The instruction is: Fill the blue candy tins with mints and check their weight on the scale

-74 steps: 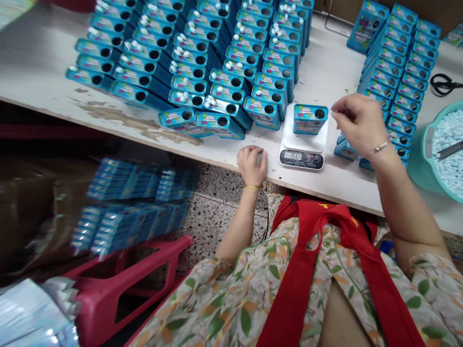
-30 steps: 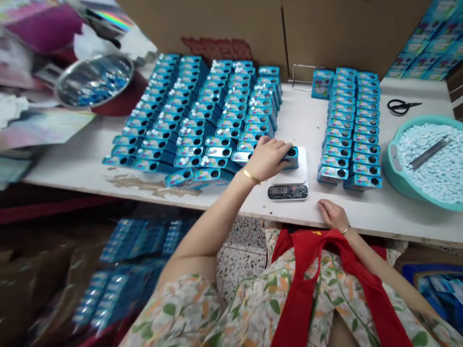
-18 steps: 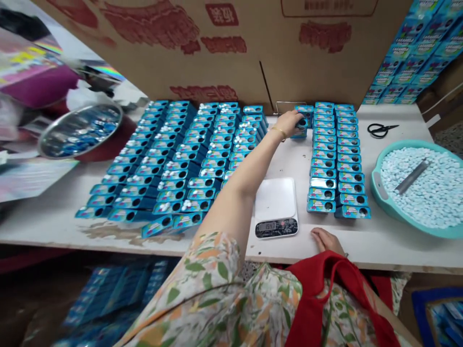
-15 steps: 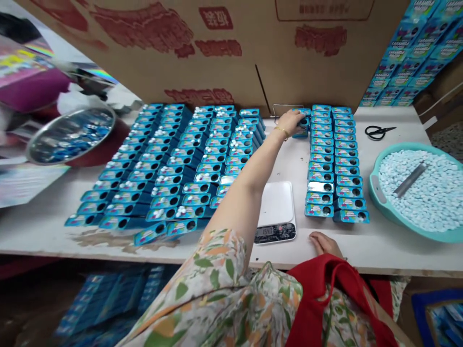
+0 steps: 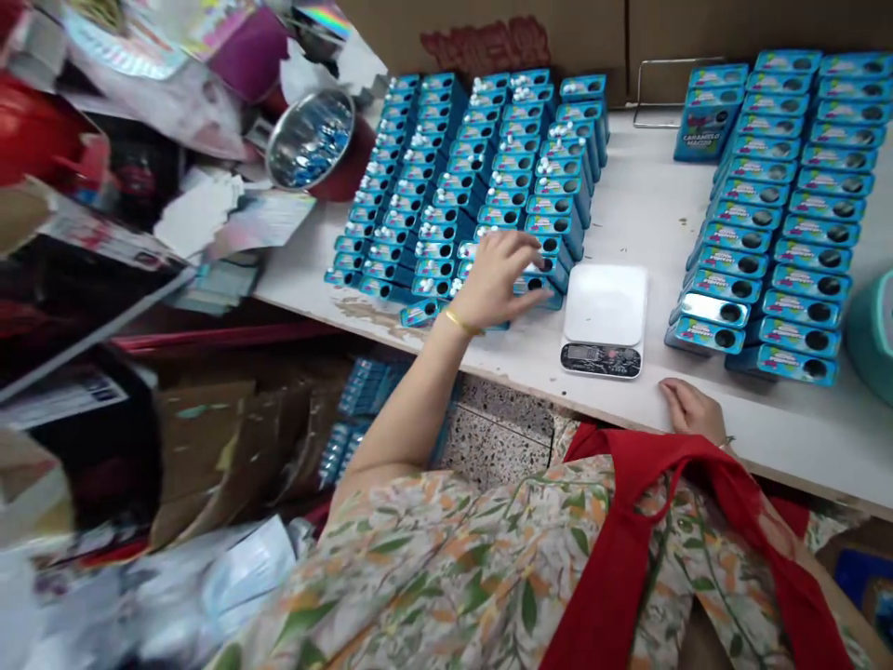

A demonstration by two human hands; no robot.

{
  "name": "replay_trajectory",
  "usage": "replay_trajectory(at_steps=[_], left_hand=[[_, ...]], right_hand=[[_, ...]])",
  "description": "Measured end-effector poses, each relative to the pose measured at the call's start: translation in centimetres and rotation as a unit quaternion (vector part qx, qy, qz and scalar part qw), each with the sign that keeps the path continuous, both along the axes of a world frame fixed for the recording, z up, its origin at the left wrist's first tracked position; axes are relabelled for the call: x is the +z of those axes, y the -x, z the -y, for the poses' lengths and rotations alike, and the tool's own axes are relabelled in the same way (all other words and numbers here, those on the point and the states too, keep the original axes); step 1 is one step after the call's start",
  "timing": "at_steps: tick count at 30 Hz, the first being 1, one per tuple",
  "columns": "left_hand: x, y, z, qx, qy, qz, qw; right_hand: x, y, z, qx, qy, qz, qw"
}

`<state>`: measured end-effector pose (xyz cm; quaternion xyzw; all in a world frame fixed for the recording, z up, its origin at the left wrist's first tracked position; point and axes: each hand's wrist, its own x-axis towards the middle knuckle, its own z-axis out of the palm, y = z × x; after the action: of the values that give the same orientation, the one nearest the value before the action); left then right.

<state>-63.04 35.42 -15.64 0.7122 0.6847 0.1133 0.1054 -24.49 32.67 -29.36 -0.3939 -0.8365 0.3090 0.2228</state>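
Observation:
My left hand hovers at the front of the left group of small blue candy boxes, fingers spread and nothing visible in them. Whether its fingertips touch a box top cannot be made out. These boxes stand in several rows, each with a round dark hole on top, and many carry small white candies. My right hand rests on the table's front edge, fingers loosely stretched, holding nothing visible. Between the box groups, a white digital scale has a bare plate. Right of it stand two more rows of blue boxes.
A metal bowl with blue wrapped pieces stands at the back left. Behind the boxes rises a large cardboard box, a wire stand before it. A turquoise basin is cut off at the right. Piled papers and bags fill the far left.
My left hand has left the box at the back right and moved left and forward to the left group's front. The view has turned left. My right hand stays at the edge.

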Motion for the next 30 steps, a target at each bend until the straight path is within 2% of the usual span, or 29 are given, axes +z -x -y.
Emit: replay_trajectory(at_steps=[2, 4, 5, 7, 11, 13, 15, 20, 23, 25, 27, 28, 30], left_hand=[[-2.1, 0.2, 2.5, 0.019, -0.001, -0.025, 1.000], [-3.6, 0.0, 3.3, 0.038, -0.013, -0.025, 0.999], [-3.9, -0.2, 3.3, 0.040, -0.020, -0.020, 0.999], [-3.3, -1.0, 3.3, 0.028, -0.032, -0.018, 0.999], [-0.2, -3.1, 3.1, -0.018, -0.036, -0.027, 0.999], [0.5, -4.5, 2.3, -0.046, -0.032, -0.015, 0.998], [-0.1, -5.8, 0.9, -0.078, -0.030, -0.004, 0.997], [-3.0, -7.9, -3.2, -0.149, -0.051, 0.000, 0.988], [-2.9, -7.4, -3.7, -0.145, -0.087, 0.023, 0.985], [-2.2, -6.5, -2.5, -0.116, -0.126, 0.057, 0.984], [-2.0, -5.6, -0.3, -0.069, -0.163, 0.093, 0.980], [-2.3, -5.2, 1.1, -0.040, -0.180, 0.109, 0.977], [-3.8, -4.7, 4.2, 0.023, -0.204, 0.136, 0.969]], right_hand=[[-0.1, 0.1, -0.1, -0.005, -0.024, 0.009, 1.000], [0.0, 0.2, -0.1, -0.014, -0.034, 0.020, 0.999], [0.1, 0.2, -0.1, -0.016, -0.033, 0.025, 0.999], [0.3, 0.3, -0.1, -0.017, -0.022, 0.033, 0.999], [0.9, 0.6, -0.1, -0.014, -0.010, 0.069, 0.997], [1.2, 0.8, -0.2, -0.013, -0.011, 0.096, 0.995], [1.5, 1.0, -0.3, -0.012, -0.008, 0.119, 0.993], [1.9, 1.3, -0.4, -0.019, 0.014, 0.157, 0.987], [2.0, 1.3, -0.5, -0.023, 0.020, 0.163, 0.986], [2.0, 1.2, -0.5, -0.025, 0.021, 0.160, 0.987], [2.0, 1.2, -0.5, -0.028, 0.020, 0.148, 0.988], [2.0, 1.2, -0.6, -0.028, 0.021, 0.140, 0.989], [2.0, 1.2, -0.7, -0.028, 0.023, 0.127, 0.991]])
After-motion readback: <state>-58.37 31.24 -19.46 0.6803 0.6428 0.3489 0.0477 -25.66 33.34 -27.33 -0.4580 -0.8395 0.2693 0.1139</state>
